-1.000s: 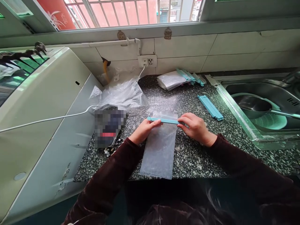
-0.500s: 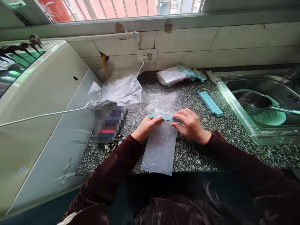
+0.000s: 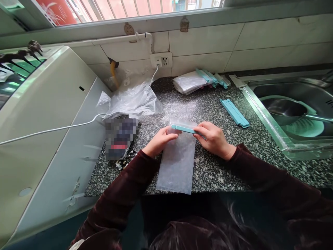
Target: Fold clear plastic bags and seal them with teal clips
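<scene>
A bag (image 3: pixel 177 163) is laid flat near the middle of the front edge of the desk (image 3: pixel 221 173), and that edge is reached by its lower end. Its upper part is crossed by a blue clip (image 3: pixel 183 129), which is tilted slightly, the right end being nearer the front edge. Whether the film is clamped by the clip cannot be told.

The clip's right end is gripped between the thumb and fingers of the right hand (image 3: pixel 214 140). The bag's left side is pinched by the left hand (image 3: pixel 160 142), whose thumb is laid on top, just below the clip's left end, while its fingers are partly hidden under the film. Both forearms are covered by dark sleeves.

A bundle of spare clips (image 3: pixel 234 113) is placed toward the right, between the right hand and the sink (image 3: pixel 288 146). Near the back edge, a stack of bags (image 3: pixel 189 82) is seen, with more blue clips at its right end. The back left corner is covered by crumpled plastic (image 3: pixel 135 100). Near the left edge, a dark thing (image 3: pixel 121 139) is obscured by pixelation, with beads (image 3: pixel 122 164) scattered just beside it.

In the sink, a pan (image 3: pixel 283 109) is rested on a strainer (image 3: pixel 309 128). The socket (image 3: pixel 161 60) is mounted on the wall behind the back edge.
</scene>
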`<state>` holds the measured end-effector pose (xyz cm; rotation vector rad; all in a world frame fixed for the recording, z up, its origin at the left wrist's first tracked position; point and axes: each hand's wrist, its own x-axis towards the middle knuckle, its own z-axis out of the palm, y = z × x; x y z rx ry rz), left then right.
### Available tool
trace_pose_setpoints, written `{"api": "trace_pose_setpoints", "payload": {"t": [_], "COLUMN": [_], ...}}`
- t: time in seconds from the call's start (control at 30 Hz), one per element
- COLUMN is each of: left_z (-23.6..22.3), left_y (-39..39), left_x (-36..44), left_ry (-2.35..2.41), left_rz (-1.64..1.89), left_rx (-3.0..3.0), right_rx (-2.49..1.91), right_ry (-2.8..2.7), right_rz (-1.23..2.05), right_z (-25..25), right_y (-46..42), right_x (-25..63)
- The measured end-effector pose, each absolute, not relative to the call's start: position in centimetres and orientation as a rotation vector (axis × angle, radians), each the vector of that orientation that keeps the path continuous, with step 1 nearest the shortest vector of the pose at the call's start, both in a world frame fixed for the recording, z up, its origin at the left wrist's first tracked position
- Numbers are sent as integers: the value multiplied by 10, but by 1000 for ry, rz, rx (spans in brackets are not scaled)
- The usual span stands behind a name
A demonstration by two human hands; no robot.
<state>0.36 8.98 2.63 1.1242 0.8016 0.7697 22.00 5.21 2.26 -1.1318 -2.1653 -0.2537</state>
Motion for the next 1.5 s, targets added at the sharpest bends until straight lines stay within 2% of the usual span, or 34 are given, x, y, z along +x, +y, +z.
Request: {"api": "trace_pose_setpoints", "payload": {"t": [0.6,1.07,1.5], "left_z": [32,13,25], "left_y": [84,87,77], "left_x": [17,9,18], "left_ry": [733,809,833], "left_rz": [898,873,960], "left_rx": [685,985,828], "right_rx": [-1061,-1068,-996], "right_ry": [-2199,-2210,-2084], "right_rz": [-270,-237,-254], "right_z": [24,26,28], "right_y": [51,50,52], "right_x": [217,216,216]}}
